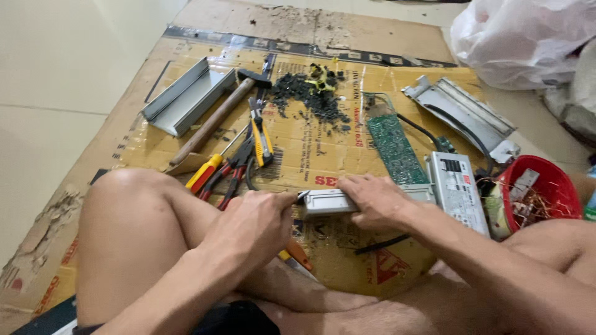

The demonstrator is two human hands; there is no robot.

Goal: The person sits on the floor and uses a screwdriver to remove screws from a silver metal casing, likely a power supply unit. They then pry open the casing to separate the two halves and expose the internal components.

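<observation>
Left hand [251,226], fisted on orange-handled tool [298,253]; right hand [375,200] clamps grey metal case [328,201], long axis left-right. Green circuit board [395,147] just behind, pliers [233,174] left.

A big flat sheet of brown cardboard [323,155] lies on the pale floor [56,80]. Lots of things sit right on it. At about 11 o'clock lies a grey metal channel [186,96], with a wooden-handled hammer [217,118] just beside it. At 12 o'clock is a pile of black bits [310,93]. Near the middle lies a green circuit board [396,149]. At 2 o'clock is a bent metal cover [462,115]. At 3 o'clock stands a red bowl [546,177]. Yellow and red hand tools [239,158] lie at 9 o'clock.
</observation>
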